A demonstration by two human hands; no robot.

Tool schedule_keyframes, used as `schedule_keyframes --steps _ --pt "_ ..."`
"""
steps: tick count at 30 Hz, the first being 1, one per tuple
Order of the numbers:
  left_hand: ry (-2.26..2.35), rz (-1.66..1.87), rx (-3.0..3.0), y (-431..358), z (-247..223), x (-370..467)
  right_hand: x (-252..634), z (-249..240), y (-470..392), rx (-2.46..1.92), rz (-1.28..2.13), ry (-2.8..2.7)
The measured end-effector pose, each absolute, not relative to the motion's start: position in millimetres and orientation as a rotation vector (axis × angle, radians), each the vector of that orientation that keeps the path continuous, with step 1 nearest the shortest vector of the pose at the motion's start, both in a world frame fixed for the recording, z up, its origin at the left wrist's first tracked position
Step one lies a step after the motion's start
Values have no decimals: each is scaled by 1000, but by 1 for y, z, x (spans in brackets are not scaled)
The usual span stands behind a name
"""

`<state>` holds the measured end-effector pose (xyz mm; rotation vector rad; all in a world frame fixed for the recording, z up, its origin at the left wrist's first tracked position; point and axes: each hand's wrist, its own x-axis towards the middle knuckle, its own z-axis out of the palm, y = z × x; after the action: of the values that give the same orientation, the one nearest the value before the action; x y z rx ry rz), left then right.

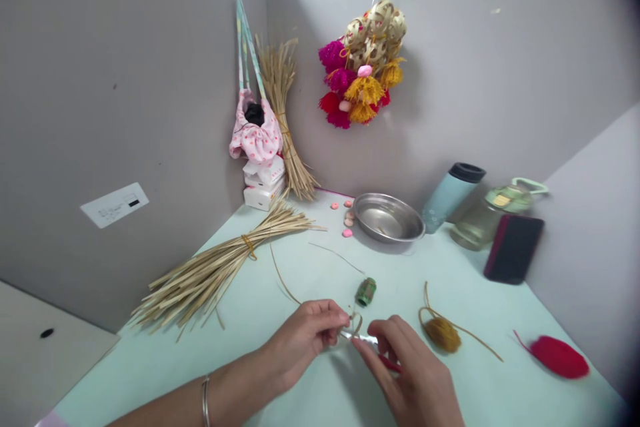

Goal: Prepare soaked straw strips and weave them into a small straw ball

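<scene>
Near the front middle of the pale green table [250,300], my left hand [305,340] pinches a small looped piece of straw [357,324] between thumb and fingers. My right hand [415,367] is closed around a small tool with a red handle [389,363] and a shiny metal part [367,340]; its tip meets the straw at my left fingertips. Just beyond the hands stands a small green spool [366,291]. A thin straw strand [281,277] curves from near my left hand toward the back.
A tied straw bundle [220,263] lies left. Behind are a metal bowl [389,218], pink beads [347,233], a blue tumbler [453,197], a green bottle [480,217] and a phone [514,249]. Mustard yarn [442,333] and red yarn [559,356] lie right. Tasselled balls [367,67] hang above.
</scene>
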<state>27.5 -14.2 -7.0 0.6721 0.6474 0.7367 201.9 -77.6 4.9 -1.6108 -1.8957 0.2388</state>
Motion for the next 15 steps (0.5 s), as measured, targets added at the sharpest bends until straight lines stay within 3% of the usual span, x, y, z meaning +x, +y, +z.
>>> schedule_keyframes --steps 2,8,15 --pt "638 754 636 -19 -6 30 199 -1 -79 -1650 169 -1937" --pt "669 782 613 -20 -5 33 198 -4 -75 -1647 529 -1971" --pt "811 796 736 -21 -5 32 191 13 -82 -1417 371 -1853"
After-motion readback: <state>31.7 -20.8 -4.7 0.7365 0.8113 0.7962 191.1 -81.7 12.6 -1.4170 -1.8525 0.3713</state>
